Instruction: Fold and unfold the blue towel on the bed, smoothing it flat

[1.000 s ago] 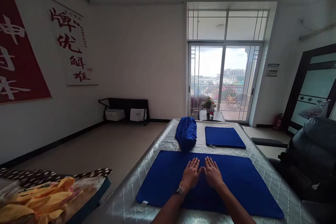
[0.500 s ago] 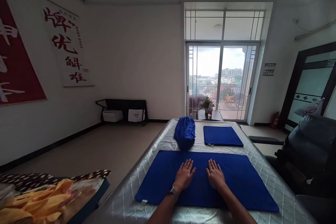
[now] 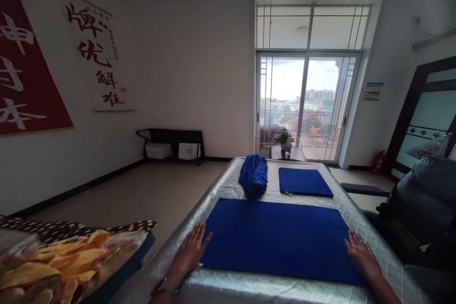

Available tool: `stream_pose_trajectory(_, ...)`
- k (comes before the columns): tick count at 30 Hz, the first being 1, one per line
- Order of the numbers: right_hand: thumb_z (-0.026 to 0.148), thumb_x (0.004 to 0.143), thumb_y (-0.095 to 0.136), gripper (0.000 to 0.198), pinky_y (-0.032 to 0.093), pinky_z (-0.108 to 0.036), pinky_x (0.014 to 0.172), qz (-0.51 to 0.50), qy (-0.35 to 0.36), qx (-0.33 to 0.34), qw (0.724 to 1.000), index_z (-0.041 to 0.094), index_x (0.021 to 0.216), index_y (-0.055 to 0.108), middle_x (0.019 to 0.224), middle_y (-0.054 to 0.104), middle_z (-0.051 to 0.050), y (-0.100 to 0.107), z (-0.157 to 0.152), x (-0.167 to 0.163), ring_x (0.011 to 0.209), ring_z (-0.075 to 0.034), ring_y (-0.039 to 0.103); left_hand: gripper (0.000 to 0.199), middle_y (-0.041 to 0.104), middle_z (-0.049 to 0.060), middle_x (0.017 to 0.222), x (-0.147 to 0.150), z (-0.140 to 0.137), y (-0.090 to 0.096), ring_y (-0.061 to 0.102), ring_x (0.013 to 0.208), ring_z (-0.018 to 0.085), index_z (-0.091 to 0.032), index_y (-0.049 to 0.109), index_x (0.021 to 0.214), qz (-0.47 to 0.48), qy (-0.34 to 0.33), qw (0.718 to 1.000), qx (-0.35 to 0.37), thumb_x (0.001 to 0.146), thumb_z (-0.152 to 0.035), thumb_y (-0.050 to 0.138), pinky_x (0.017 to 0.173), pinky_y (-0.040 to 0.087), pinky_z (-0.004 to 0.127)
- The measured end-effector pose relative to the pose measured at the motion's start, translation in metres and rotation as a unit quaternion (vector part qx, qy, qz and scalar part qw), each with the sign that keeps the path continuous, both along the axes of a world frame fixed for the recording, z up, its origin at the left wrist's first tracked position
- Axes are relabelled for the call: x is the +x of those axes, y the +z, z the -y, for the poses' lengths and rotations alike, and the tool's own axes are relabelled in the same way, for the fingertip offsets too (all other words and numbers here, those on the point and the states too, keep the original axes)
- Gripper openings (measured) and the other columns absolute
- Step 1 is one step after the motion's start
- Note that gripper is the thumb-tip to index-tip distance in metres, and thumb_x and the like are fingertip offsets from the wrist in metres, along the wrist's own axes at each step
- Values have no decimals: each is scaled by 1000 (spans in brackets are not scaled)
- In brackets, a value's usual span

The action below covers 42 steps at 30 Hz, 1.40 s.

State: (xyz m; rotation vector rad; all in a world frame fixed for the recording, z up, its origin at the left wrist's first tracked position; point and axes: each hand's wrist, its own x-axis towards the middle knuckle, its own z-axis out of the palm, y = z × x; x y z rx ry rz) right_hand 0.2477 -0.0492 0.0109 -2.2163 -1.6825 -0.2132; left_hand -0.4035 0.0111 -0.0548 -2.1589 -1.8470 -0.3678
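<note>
A flat blue cloth mat (image 3: pixel 278 237) lies spread across the near part of a silver quilted table cover (image 3: pixel 228 289). At its left edge rests my left hand (image 3: pixel 190 249), fingers stretched out, with a watch on the wrist. My right hand (image 3: pixel 361 254) lies flat at the mat's right edge, its fingers extended. Neither hand grips anything. Beyond the mat sit a bunched blue cloth bundle (image 3: pixel 253 176) on the left and a folded blue cloth (image 3: pixel 305 182) on the right.
Left of the table is a pile of yellow cloth (image 3: pixel 74 266) on a cushioned surface. Dark padded seating (image 3: pixel 427 199) stands close on the right. Past the table's far end, a small table (image 3: pixel 278 153) holds a plant (image 3: pixel 284 137) and a bottle (image 3: pixel 288 145).
My hands have moved apart from the mat's middle, the left one out to its left edge and the right one to its right edge. The view has shifted slightly.
</note>
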Motion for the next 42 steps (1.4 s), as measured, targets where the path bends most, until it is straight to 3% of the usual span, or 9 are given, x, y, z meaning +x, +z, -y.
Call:
stream_pose_trajectory(3,51,97,26,63,23,-55,124,9,-5,-27,1000,24,150,48,159,43,-12,-6,-3,4,150,-30,31,53,45,14,157,16,3,16,33,149,29,-18,48,150,41,29,997,-65,100,-32,38,121,28,51)
stream_pose_trajectory(5,42,95,17,68,19,-48,126,33,8,-45,998,18,151,47,160,40,-11,-10,-7,-13,152,-25,25,57,42,11,159,38,4,25,32,150,29,-18,39,155,78,37,995,-57,102,-39,34,122,27,53)
stream_pose_trajectory(13,43,100,18,67,13,-44,127,-44,232,-102,966,14,159,26,166,23,-5,4,-10,-204,155,-21,15,63,31,8,164,217,22,42,30,151,26,-21,25,160,97,-214,970,-70,105,-53,26,124,28,50)
stream_pose_trajectory(18,39,99,22,66,11,-47,126,-32,261,-159,951,12,159,26,166,19,-8,2,-8,-240,155,-23,15,63,28,9,164,259,30,37,26,152,26,-21,22,161,90,-238,960,-117,106,-51,21,124,28,51)
stream_pose_trajectory(25,52,98,18,72,10,-45,127,-41,200,-144,968,17,160,25,166,19,-3,-18,2,-175,155,-21,13,65,23,8,166,201,34,29,21,154,27,-22,21,160,87,-170,973,-133,105,-56,23,125,24,52)
stream_pose_trajectory(31,42,93,23,63,16,-46,126,26,37,-102,994,31,148,52,162,35,2,-57,20,-32,153,-21,20,54,35,-1,163,70,38,11,24,153,29,-35,43,153,49,-33,993,-101,100,-45,35,123,21,57)
stream_pose_trajectory(34,30,93,22,61,15,-49,126,58,21,-85,994,23,136,64,158,44,-8,-71,34,30,152,-23,25,51,39,1,161,20,41,7,22,153,34,-35,57,143,7,15,993,-115,93,-36,47,122,19,60)
stream_pose_trajectory(37,26,92,25,60,17,-54,124,76,17,-71,994,19,136,65,158,43,-13,-76,42,60,152,-26,27,52,38,3,162,5,41,7,21,153,34,-34,58,142,-7,32,991,-129,91,-33,48,122,17,59)
stream_pose_trajectory(42,20,87,33,58,20,-50,125,109,49,-88,989,15,135,65,155,46,-18,-78,38,69,149,-27,33,54,37,6,162,12,38,6,24,153,31,-30,54,147,1,49,991,-125,94,-31,43,123,14,55)
